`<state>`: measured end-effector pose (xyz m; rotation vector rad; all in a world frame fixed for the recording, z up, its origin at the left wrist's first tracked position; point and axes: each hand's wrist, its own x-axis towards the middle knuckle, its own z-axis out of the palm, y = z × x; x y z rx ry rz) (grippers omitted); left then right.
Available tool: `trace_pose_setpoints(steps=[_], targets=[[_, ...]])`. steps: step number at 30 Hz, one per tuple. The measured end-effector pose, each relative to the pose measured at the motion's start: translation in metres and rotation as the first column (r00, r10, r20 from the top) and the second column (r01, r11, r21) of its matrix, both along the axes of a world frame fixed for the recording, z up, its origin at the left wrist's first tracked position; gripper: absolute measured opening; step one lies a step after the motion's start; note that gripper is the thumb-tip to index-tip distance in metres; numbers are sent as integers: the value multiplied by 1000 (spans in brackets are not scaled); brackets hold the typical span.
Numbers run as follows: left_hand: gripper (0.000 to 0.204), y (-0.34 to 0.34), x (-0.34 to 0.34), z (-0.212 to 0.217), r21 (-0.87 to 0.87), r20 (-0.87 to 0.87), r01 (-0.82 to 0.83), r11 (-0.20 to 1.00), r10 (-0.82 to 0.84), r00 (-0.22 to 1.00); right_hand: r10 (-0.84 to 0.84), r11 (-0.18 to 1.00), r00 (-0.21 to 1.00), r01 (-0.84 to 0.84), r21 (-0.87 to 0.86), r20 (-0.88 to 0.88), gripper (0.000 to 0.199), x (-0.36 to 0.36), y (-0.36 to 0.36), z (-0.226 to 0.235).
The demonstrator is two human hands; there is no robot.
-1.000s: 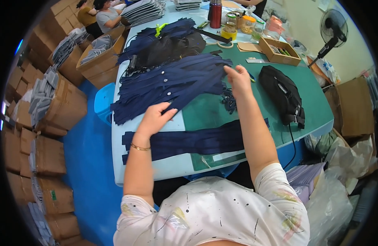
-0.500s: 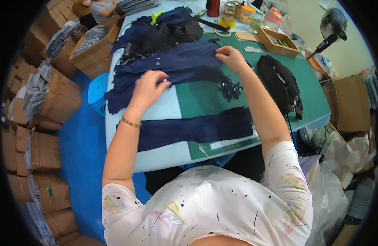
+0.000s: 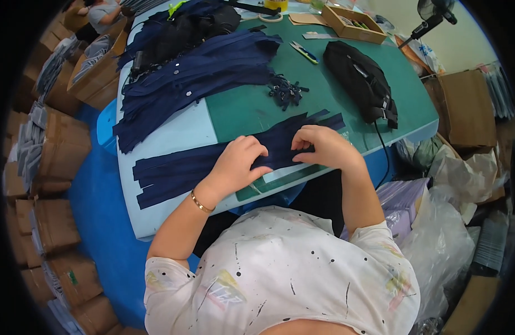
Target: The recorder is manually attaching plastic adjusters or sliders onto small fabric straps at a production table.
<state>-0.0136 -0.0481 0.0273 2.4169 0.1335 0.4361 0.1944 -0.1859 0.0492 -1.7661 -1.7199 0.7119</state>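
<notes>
Navy strips (image 3: 213,162): long bands of dark blue fabric lying side by side at the lower centre of the frame, on the near edge of the tabletop (image 3: 173,134).
Left hand (image 3: 241,162): resting on the strips, fingers curled and pinching the cloth.
Right hand (image 3: 322,146): just beside it, fingers closed on the strip ends.
Handling: likely light, limp, quick to slide or bunch.
Hold: best pinched near an end, flattened with the palm.
Nearby: larger navy pile (image 3: 196,78), upper left.

Blue floor (image 3: 95,223), stacked cardboard boxes (image 3: 39,167), standing fan (image 3: 436,14) beyond the table (image 3: 173,131).
</notes>
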Motion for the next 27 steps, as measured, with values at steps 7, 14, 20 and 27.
trace_pose_setpoints(steps=[7, 14, 20, 27], targets=[[26, -14, -5, -9, 0, -22, -148, 989, 148, 989, -191, 972, 944, 143, 186, 268, 27, -7, -21, -19], [34, -14, -12, -2, -50, 96, -71, 996, 76, 993, -198, 968, 937, 140, 210, 287, 18, -2, -24, -10], [41, -3, -10, 9, -5, 64, -205, 979, 205, 977, -231, 944, 906, 297, 146, -354, 19, -8, -2, -4], [27, 14, 16, -3, -190, 103, -238, 953, 260, 960, -134, 898, 697, 385, 211, -704, 23, -22, 68, -19]])
